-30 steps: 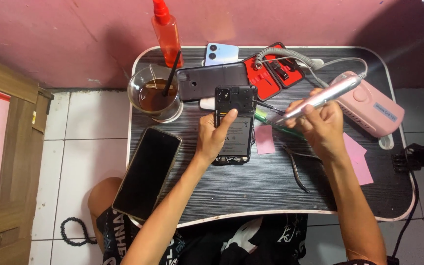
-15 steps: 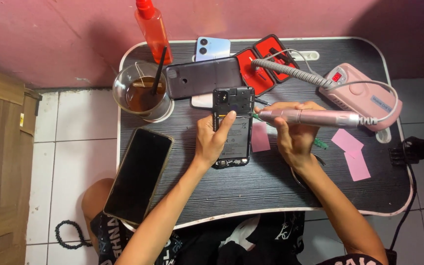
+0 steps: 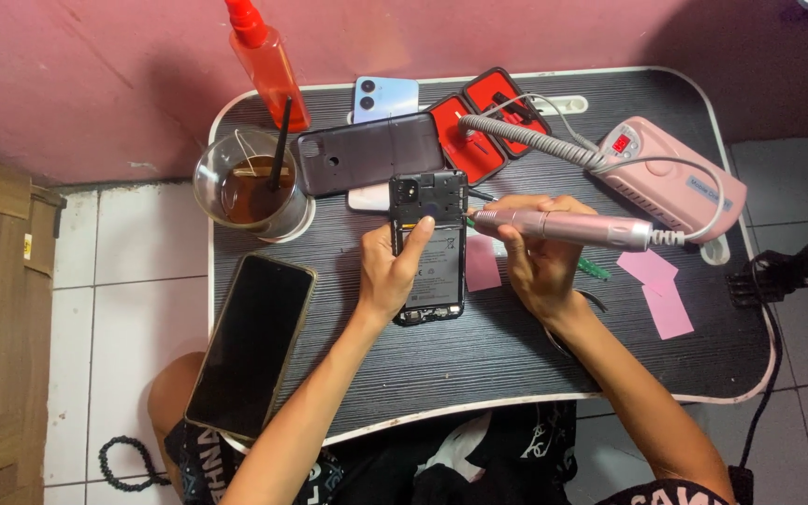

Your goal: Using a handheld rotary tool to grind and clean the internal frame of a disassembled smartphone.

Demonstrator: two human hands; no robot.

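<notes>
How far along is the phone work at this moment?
Done: the back cover is off and lies behind the opened phone. In hand: the left hand steadies the phone, and the right hand holds the rotary tool, tip at its upper edge. Left: the phone is uncovered.

rotary tool [image 3: 563, 227] tip hidden between the right hand [image 3: 537, 266] and the opened phone [image 3: 429, 246], so contact can't be told. left hand [image 3: 390, 274] covers the phone's left edge. light-blue phone [image 3: 386, 97] mostly under the grey back cover [image 3: 367, 153]. orange spray bottle [image 3: 266, 58] top cut by the frame edge. red case [image 3: 479, 117] contents too small to tell.
</notes>
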